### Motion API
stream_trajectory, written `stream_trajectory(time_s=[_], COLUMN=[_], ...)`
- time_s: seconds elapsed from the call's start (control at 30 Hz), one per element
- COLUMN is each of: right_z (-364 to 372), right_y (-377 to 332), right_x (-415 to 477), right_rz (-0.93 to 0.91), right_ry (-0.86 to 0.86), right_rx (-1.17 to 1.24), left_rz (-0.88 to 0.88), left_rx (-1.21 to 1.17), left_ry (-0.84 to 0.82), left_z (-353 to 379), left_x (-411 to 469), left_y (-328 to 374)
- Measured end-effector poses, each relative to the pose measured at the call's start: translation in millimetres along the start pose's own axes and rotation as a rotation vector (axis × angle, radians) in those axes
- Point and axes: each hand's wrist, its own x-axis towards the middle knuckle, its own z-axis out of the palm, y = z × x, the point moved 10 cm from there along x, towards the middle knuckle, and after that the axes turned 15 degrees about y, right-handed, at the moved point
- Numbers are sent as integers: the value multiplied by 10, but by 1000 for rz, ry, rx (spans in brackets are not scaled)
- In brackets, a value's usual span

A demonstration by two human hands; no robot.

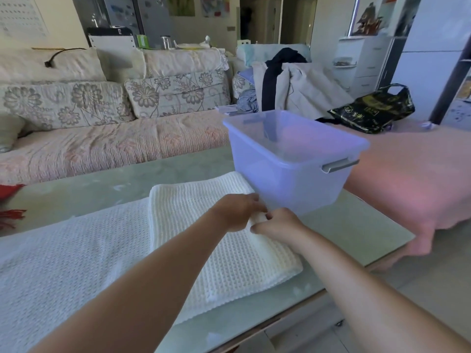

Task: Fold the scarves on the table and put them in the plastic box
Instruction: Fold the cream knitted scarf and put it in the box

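A white waffle-knit scarf (198,240) lies across the glass table (356,225), its right part folded over into a thicker layer. My left hand (235,212) and my right hand (276,225) meet at the folded part's far right edge, and both pinch the white fabric there. The clear bluish plastic box (293,159) stands upright on the table just beyond my hands, with nothing visible inside. A red scarf (10,202) with fringe shows at the table's far left edge.
A floral sofa (102,118) runs behind the table. A pink-covered seat (407,174) on the right carries a black bag (374,110) and a pile of clothes (288,85). The table's near edge runs diagonally at lower right.
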Motion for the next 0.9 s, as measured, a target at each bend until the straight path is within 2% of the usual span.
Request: stream_trajectory(time_s=[0.2,0.43,0.63,0.7,0.77,0.83,0.9], right_z=[188,566,1360,1678,1959,2138,2193], right_y=[-642,-1740,-2607,-2735,-2747,-2677,-2565], right_x=[-379,-882,-1498,-1741,-1888,-1807,-1596], right_rz=[-51,-179,-250,-243,-257,-349,-457], right_ry=[-258,-340,-599,-716,-756,-628,-435], right_rx=[44,338,559,572,509,360,197], left_rz=[-149,-275,-452,-513,-582,-756,-924], left_rx=[-87,-25,44,81,77,57,48], left_ry=[245,489,622,609,551,398,160], left_z=[-772,-1718,-2380,-2415,-2272,-2005,-1685], left_x=[-450,-1495,-2678,-3137,-3592,-4047,-4424], left_y=[-551,-1265,-1786,-1937,-2099,-2297,-2371])
